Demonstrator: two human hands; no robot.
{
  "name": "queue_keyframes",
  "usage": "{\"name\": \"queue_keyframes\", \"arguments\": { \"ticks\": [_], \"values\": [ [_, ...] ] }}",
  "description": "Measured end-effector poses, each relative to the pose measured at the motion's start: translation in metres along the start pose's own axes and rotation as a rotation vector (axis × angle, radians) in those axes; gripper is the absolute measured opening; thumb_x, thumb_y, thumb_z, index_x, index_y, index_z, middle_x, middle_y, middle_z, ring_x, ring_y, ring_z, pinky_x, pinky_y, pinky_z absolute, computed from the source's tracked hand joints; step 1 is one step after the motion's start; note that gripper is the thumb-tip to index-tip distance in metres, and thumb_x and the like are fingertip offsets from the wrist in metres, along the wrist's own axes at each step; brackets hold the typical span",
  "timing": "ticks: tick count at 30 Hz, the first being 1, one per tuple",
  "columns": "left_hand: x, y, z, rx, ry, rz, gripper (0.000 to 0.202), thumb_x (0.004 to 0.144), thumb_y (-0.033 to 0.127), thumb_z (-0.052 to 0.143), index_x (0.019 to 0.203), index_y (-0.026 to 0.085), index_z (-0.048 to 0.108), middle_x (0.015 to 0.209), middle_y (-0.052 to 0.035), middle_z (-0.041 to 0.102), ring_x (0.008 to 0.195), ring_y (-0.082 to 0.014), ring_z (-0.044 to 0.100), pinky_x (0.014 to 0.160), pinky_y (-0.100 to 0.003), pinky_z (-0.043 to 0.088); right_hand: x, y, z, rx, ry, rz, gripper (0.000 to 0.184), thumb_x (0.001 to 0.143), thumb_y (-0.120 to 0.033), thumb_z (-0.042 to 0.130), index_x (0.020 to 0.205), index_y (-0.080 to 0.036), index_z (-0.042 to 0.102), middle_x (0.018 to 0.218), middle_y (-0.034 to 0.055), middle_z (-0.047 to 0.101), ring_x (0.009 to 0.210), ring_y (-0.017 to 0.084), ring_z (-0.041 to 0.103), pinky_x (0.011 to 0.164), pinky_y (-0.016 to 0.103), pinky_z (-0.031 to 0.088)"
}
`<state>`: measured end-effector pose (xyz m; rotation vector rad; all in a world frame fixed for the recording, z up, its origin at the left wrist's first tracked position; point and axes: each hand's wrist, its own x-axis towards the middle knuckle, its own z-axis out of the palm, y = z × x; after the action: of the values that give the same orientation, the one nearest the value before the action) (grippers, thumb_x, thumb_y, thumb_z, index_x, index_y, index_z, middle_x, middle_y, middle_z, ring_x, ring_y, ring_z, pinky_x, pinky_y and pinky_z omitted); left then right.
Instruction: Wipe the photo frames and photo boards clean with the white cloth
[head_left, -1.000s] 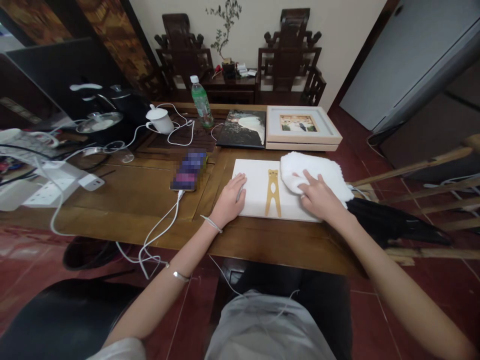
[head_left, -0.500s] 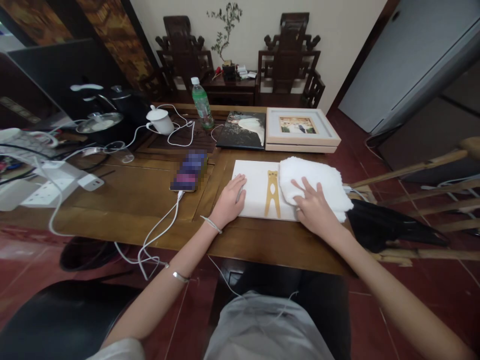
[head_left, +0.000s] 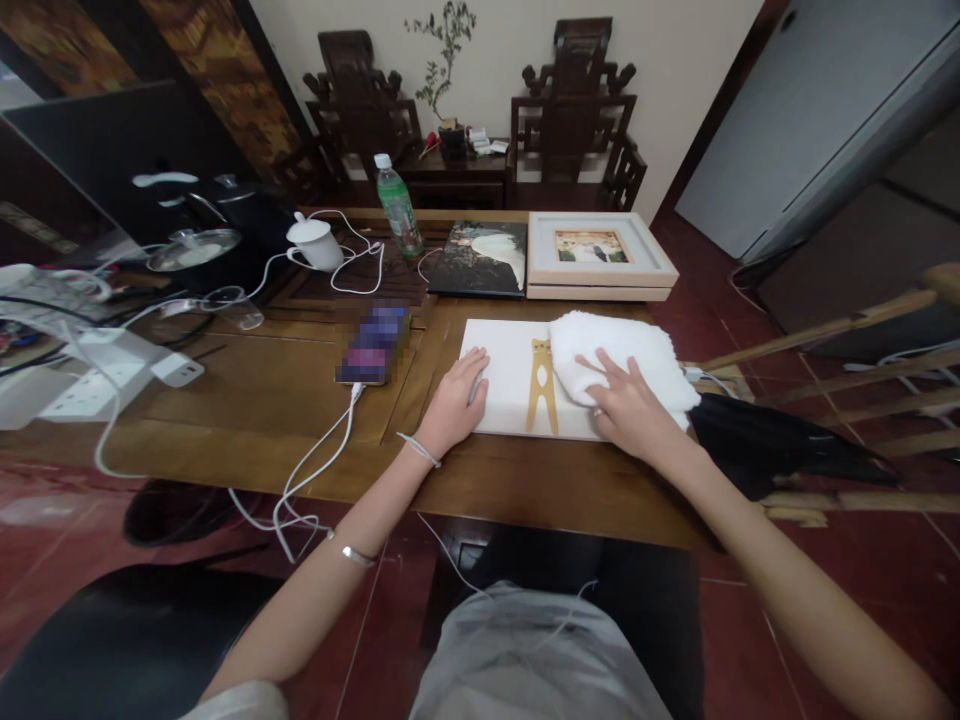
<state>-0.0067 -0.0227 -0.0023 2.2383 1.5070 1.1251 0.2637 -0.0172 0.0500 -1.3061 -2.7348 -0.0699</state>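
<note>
A flat white panel [head_left: 499, 395] with a tan, long-legged cat figure [head_left: 541, 390] on it lies near the front edge of the wooden table. My left hand [head_left: 454, 400] rests over the panel's left edge, fingers laid out and thumb apart. On the right part of the panel lies a folded, fluffy white towel [head_left: 664, 350], its left edge right beside the cat's head. My right hand [head_left: 630, 405] presses on the towel from above with spread fingers. The towel hides the panel's right side.
Behind the panel lie a dark picture [head_left: 484, 260] and a pale framed photo [head_left: 600, 255]. A green-labelled bottle [head_left: 399, 210], a lidded white cup [head_left: 315, 245], a charging phone [head_left: 375, 345] and a power strip [head_left: 101, 375] with cables stand or lie leftward.
The whole view has shifted slightly to the left. My right hand and the towel have moved a little left, toward the cat figure. My left hand stays on the panel's edge.
</note>
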Motion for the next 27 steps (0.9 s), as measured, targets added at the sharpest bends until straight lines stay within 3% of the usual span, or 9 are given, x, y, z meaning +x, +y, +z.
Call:
{"name": "queue_keyframes", "arguments": {
  "ticks": [6,12,17,27],
  "values": [
    [0.000,-0.001,0.001,0.005,0.005,-0.007,0.035,0.089,0.015,0.044,0.122,0.014,0.054,0.135,-0.0153,0.054,0.131,-0.0250,0.045,0.110,-0.050,0.036,0.027,0.013,0.007,-0.028,-0.008,0.071,0.039,0.072,-0.006,0.043,0.103,-0.011,0.066,0.146,0.0149,0.040,0.138,0.039,0.025,0.102,0.068,0.026],
    [0.000,0.000,0.001,0.019,-0.005,-0.006,0.036,0.089,0.015,0.043,0.122,0.008,0.054,0.134,-0.0200,0.053,0.131,-0.0265,0.044,0.111,-0.050,0.035,0.010,-0.007,0.009,-0.089,0.029,0.049,0.034,0.070,-0.004,0.047,0.096,-0.009,0.068,0.145,0.0196,0.039,0.136,0.043,0.026,0.102,0.070,0.024],
    [0.000,0.000,0.001,0.011,-0.003,0.006,0.036,0.089,0.015,0.043,0.122,0.011,0.054,0.135,-0.0173,0.053,0.131,-0.0259,0.045,0.111,-0.050,0.035,-0.006,-0.022,0.007,-0.097,0.069,0.029,0.032,0.068,-0.002,0.048,0.091,-0.012,0.068,0.145,0.0186,0.039,0.137,0.042,0.025,0.104,0.070,0.022],
    [0.000,0.000,0.000,0.010,-0.003,0.009,0.036,0.088,0.015,0.044,0.123,0.014,0.054,0.135,-0.0146,0.054,0.131,-0.0256,0.045,0.111,-0.050,0.035,-0.004,-0.007,0.006,-0.064,0.049,-0.031,0.032,0.069,-0.003,0.045,0.090,-0.014,0.067,0.145,0.0163,0.041,0.137,0.040,0.026,0.103,0.069,0.026]
  ]
}}
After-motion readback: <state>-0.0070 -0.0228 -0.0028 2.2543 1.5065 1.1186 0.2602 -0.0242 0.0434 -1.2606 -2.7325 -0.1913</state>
